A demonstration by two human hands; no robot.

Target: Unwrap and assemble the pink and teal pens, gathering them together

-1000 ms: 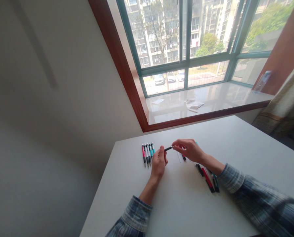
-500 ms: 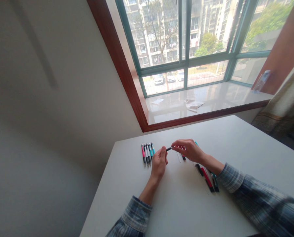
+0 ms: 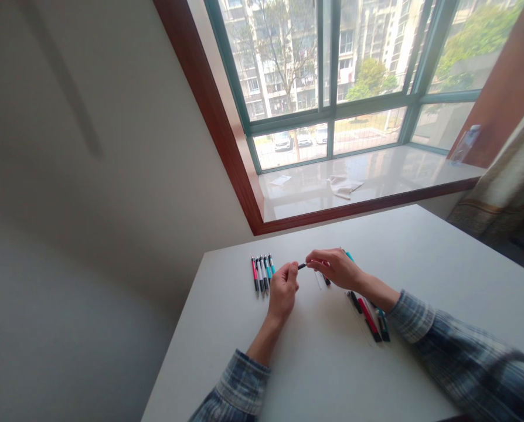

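Between my two hands is a pen piece (image 3: 302, 265) with a black part and a small, light tip. My left hand (image 3: 283, 288) is closed around its black end, thumb on top. With thumb and fingertips, my right hand (image 3: 337, 268) pinches the tip end. Beside my left hand, several assembled click pens (image 3: 262, 275) lie in a neat row, with red, white and teal barrels and black grips. Loose red, black and teal pen parts (image 3: 370, 319) lie below my right wrist. More parts, including a teal barrel (image 3: 349, 254), are partly hidden by my right hand.
All of this lies on a white table (image 3: 323, 363) set against a wall and a window. On the sill are a crumpled cloth (image 3: 344, 186), a piece of paper (image 3: 281, 180) and a clear plastic bottle (image 3: 465, 144). A curtain (image 3: 486, 205) hangs at the right.
My hands stay almost in place. Slightly less of the black pen piece shows between them, and my right fingers have shifted a little at its tip.
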